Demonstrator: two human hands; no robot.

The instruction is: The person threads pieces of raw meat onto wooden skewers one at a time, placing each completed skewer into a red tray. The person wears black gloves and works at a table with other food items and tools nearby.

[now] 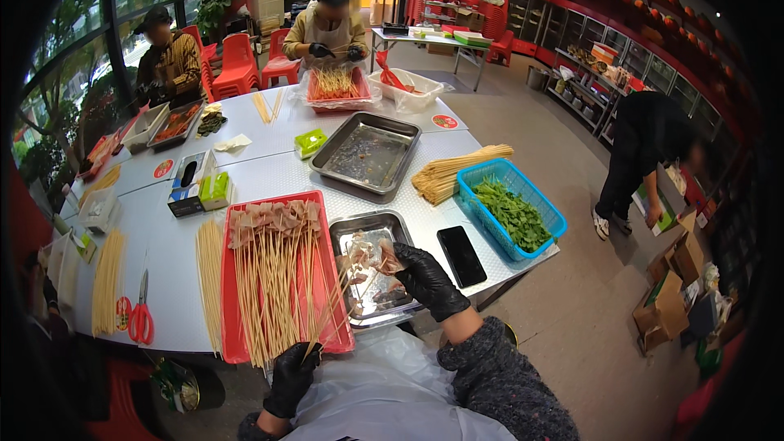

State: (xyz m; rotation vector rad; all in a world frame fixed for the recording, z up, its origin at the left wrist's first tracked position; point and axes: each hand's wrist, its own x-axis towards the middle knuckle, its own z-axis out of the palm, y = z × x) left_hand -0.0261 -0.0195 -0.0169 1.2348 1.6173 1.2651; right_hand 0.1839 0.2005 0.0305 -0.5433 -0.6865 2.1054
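My left hand [294, 373], in a black glove, grips several thin bamboo skewers [327, 312] near their lower ends. Bits of meat sit on the upper ends of these skewers. My right hand [432, 282], also gloved in black, pinches a thin slice of meat [389, 257] above a steel tray [373, 312]. More meat pieces lie on that tray's shiny bottom. To its left stands a red plastic tray [334, 324] lined with film. Many skewers lie in it side by side, their folded meat slices [275, 220] gathered at the far end.
Loose skewers [209, 282] and red-handled scissors [141, 321] lie left. A phone [462, 256], a blue basket of leafy greens [511, 211], a skewer bundle [456, 174] and a larger steel tray [367, 153] stand right and beyond. Two people sit across the table; another bends near cardboard boxes [664, 312].
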